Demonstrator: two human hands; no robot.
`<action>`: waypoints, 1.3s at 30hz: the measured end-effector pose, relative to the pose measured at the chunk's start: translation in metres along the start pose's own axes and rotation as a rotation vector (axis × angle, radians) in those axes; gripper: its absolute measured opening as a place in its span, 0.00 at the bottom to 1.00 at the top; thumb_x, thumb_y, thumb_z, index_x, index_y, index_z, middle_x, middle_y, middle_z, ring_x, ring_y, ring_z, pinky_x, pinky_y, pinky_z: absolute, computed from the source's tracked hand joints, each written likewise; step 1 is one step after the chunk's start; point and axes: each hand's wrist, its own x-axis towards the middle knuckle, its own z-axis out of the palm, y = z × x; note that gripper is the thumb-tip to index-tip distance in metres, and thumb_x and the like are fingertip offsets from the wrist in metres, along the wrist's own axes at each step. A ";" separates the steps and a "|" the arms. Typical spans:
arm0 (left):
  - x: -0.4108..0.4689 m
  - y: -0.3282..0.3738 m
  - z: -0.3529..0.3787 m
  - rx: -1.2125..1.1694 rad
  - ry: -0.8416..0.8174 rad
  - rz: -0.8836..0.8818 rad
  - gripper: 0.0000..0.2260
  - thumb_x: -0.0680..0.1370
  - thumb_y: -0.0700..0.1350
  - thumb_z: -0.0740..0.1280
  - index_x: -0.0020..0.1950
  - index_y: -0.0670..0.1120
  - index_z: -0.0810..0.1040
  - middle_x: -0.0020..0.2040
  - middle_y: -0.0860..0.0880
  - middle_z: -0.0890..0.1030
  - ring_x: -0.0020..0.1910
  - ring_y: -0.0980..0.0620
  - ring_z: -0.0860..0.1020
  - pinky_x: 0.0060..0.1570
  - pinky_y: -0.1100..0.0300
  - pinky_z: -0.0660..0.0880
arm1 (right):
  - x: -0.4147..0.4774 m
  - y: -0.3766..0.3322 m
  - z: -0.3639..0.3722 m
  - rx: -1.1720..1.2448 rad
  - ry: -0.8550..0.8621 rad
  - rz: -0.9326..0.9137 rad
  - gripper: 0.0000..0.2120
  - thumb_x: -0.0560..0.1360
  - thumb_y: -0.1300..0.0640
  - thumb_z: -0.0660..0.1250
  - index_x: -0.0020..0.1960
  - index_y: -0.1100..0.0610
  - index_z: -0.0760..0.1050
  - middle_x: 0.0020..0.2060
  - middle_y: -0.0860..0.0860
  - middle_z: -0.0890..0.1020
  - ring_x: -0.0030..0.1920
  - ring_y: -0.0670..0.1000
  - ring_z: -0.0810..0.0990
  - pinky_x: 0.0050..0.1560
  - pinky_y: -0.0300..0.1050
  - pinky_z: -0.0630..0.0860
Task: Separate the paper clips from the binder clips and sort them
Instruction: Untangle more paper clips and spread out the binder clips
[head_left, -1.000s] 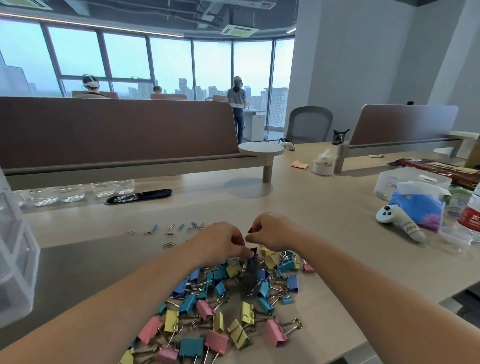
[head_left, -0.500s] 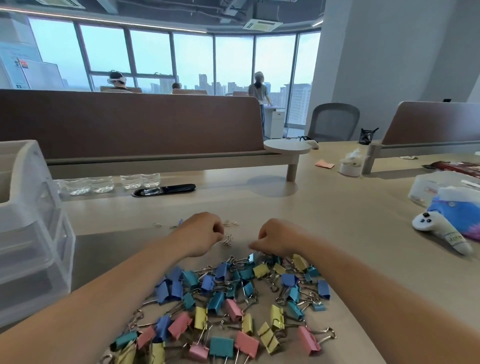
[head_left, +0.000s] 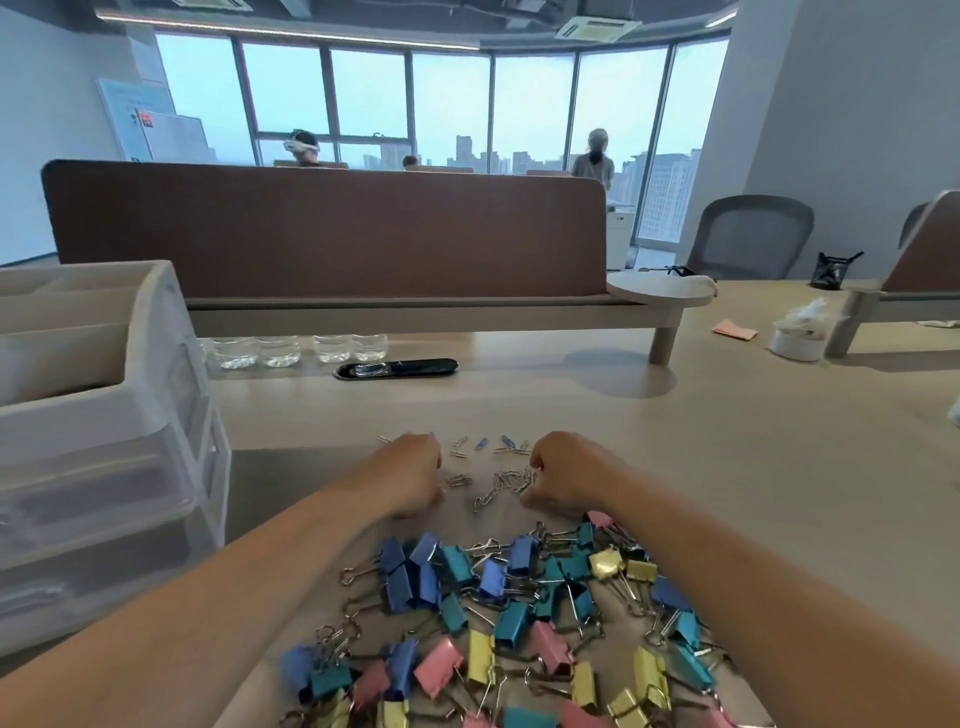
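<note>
A heap of coloured binder clips (head_left: 519, 613) lies on the desk close to me, between my forearms. Beyond it, small silver and blue paper clips (head_left: 483, 447) are scattered in a loose row. My left hand (head_left: 410, 478) rests on the desk left of them with curled fingers; what is inside them is hidden. A lone paper clip (head_left: 458, 480) lies just off its knuckles. My right hand (head_left: 563, 478) is curled too, and its fingertips pinch the end of a tangled string of paper clips (head_left: 501, 486) that trails left onto the desk.
A white plastic drawer unit (head_left: 104, 447) stands at the left. Several clear cups (head_left: 301, 349) and a black oval grommet (head_left: 397, 368) sit under the brown divider (head_left: 322, 234). A tissue roll (head_left: 797, 338) is at far right, and people sit or stand by the windows.
Both hands have moved away from the binder clip heap to the paper clip area beyond it. A string of paper clips now lies between them. The camera has turned left.
</note>
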 end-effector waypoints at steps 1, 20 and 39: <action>0.001 -0.003 0.001 -0.006 -0.002 0.002 0.07 0.75 0.44 0.70 0.50 0.48 0.75 0.57 0.42 0.79 0.48 0.47 0.76 0.51 0.57 0.73 | 0.003 -0.002 0.000 -0.023 -0.017 -0.001 0.23 0.75 0.44 0.70 0.58 0.62 0.79 0.52 0.54 0.83 0.52 0.53 0.81 0.54 0.46 0.79; 0.010 0.010 0.015 -0.147 -0.013 0.169 0.22 0.73 0.55 0.74 0.63 0.47 0.76 0.56 0.50 0.79 0.51 0.52 0.76 0.49 0.60 0.72 | 0.015 -0.014 0.004 0.111 0.009 -0.101 0.22 0.72 0.50 0.74 0.62 0.59 0.77 0.56 0.52 0.80 0.56 0.53 0.79 0.57 0.46 0.75; 0.024 0.011 0.015 -0.185 0.058 0.142 0.13 0.79 0.43 0.65 0.63 0.47 0.76 0.59 0.47 0.79 0.57 0.49 0.76 0.55 0.57 0.73 | 0.023 -0.023 0.006 0.091 0.057 -0.141 0.10 0.74 0.56 0.72 0.55 0.55 0.82 0.50 0.51 0.82 0.47 0.50 0.79 0.46 0.42 0.75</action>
